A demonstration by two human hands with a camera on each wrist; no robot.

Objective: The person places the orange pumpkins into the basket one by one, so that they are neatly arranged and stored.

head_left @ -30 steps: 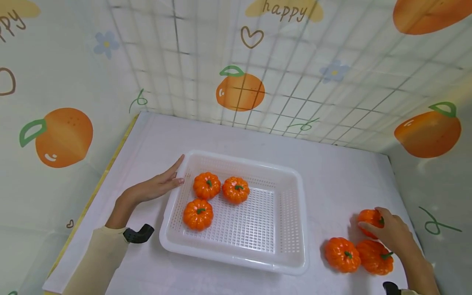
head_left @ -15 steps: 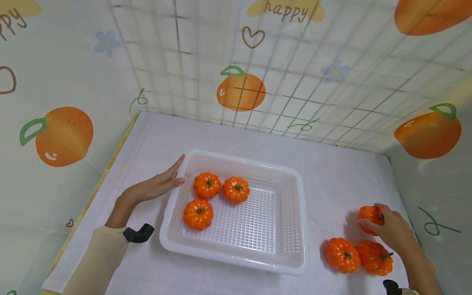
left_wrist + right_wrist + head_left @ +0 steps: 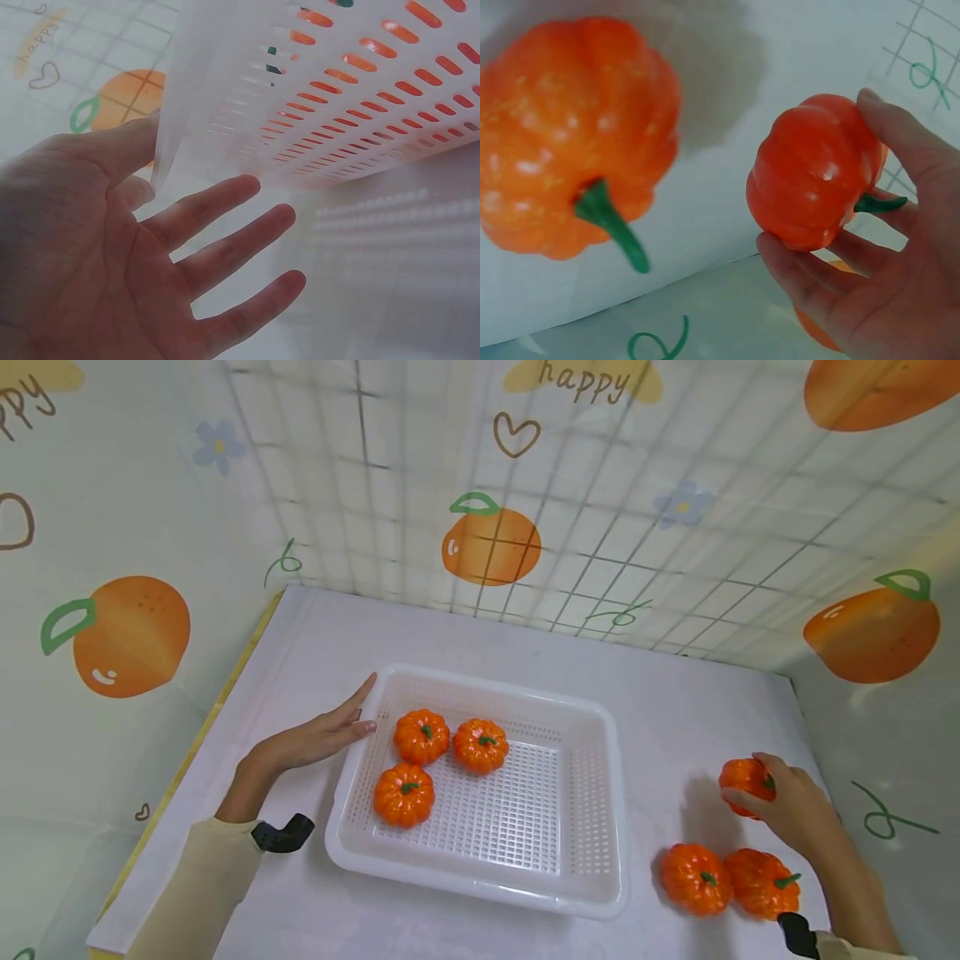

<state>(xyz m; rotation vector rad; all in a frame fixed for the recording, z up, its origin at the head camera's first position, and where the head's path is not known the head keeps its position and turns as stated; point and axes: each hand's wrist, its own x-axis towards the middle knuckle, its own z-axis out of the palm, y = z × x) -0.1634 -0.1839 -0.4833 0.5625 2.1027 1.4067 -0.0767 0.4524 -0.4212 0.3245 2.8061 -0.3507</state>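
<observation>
A small orange pumpkin [image 3: 744,782] with a green stem is held in my right hand [image 3: 795,806], raised off the table with its shadow below. In the right wrist view, the thumb and fingers grip this pumpkin [image 3: 814,176] from both sides. Two more pumpkins [image 3: 695,878] sit side by side on the table nearer the front. My left hand [image 3: 315,741] rests against the left rim of a white plastic basket [image 3: 480,887]. Its fingers [image 3: 247,247] are spread and fairly straight beside the perforated wall. Three pumpkins [image 3: 422,737] lie in the basket's left part.
The white table [image 3: 525,647] is enclosed by pale patterned walls [image 3: 360,510] at the back and both sides. Yellow trim [image 3: 217,710] runs along the table's left edge. A black wrist device [image 3: 283,835] is worn on the left wrist.
My right hand has lifted its pumpkin off the table, moving up and slightly left. The left hand, basket and other pumpkins have stayed in place.
</observation>
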